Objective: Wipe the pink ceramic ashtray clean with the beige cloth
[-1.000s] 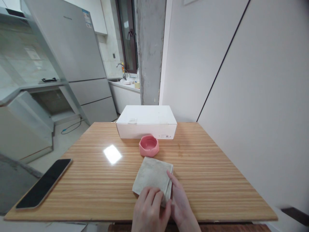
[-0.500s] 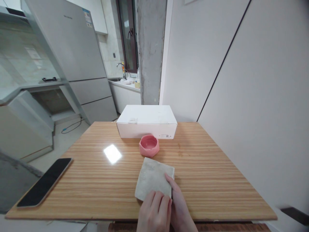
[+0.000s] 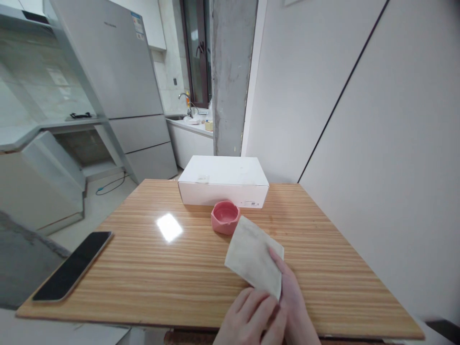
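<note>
A square, pale grey-beige folded cloth or pouch [image 3: 253, 256] is held tilted over the near middle of the table. My right hand [image 3: 293, 292] grips its right edge, thumb on top and the other fingers hidden beneath. My left hand [image 3: 251, 316] is at its near corner, fingers curled together; what they pinch there, if anything, is hidden. Just beyond the cloth's far corner stands a pink faceted bowl [image 3: 225, 218], with nothing visible inside.
Behind the bowl lies a white box [image 3: 223, 182] on the wood-grain table [image 3: 172, 273]. A black phone-like slab [image 3: 74, 266] rests near the left edge. A white wall [image 3: 395, 143] rises along the right, with a fridge [image 3: 108, 62] at back left.
Both hands and the cloth have shifted right. The cloth has turned clockwise, its far corner now close to the bowl. The whole view has moved slightly.
</note>
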Motion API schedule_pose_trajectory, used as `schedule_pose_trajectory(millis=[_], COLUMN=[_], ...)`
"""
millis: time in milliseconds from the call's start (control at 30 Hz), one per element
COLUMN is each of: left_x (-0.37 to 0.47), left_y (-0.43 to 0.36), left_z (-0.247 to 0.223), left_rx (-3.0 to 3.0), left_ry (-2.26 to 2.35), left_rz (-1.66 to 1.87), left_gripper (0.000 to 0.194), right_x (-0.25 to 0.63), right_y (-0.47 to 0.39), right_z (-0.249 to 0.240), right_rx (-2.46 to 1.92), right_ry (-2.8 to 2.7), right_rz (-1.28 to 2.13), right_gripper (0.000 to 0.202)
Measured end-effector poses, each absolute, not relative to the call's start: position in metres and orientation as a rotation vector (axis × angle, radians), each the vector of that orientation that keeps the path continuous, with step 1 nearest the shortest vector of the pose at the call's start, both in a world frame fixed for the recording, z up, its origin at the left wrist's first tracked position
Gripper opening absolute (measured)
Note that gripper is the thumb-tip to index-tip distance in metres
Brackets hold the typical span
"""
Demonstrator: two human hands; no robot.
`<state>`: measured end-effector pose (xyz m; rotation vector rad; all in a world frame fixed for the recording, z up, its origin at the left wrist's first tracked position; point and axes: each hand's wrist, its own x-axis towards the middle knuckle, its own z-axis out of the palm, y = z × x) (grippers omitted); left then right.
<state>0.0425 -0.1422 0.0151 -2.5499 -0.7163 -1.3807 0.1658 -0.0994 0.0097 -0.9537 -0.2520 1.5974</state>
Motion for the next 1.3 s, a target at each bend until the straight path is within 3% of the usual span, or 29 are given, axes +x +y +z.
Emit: schedule_pose_trajectory(millis=[67, 200, 367, 433, 633, 1033, 1300], left_x=[0.029, -0.009, -0.043, -0.047, -0.039, -0.034, -0.028], left_y=[-0.133, -0.083, 0.005, 0.027, 0.041, 0.036, 0.023], left_z=[0.028, 0.045, 0.032, 0.023, 0.014, 0.013, 0.016], left_rx=[-2.667, -2.719, -2.849, -2.945, -3.237, -2.929, -2.78], left_ry=[-0.681, -1.184, -1.831, -1.967, -1.64, -1.729, -1.771], left_rz=[-1.371, -1.367, -1.496, -1.517, -1.789, -1.872, -2.158], left_gripper=[0.024, 0.038, 0.096, 0.105, 0.089, 0.088, 0.095], right_x=[0.178, 0.202, 0.207, 0.199, 0.172, 0.163, 0.171], right_y=[-0.088, -0.061, -0.031, -0.025, -0.018, -0.004, -0.004], right_z=[0.021, 0.034, 0.028, 0.021, 0.013, 0.02, 0.008], right_rx=[-0.98, -0.96, -0.934, -0.953, -0.946, -0.97, -1.068], right_ry=[-0.035, -0.033, -0.152, -0.183, -0.298, -0.378, -0.662], right_rz=[1.564, 1.314, 1.212, 1.211, 1.256, 1.384, 1.142], right_gripper=[0.022, 0.019, 0.023, 0.026, 0.034, 0.039, 0.048])
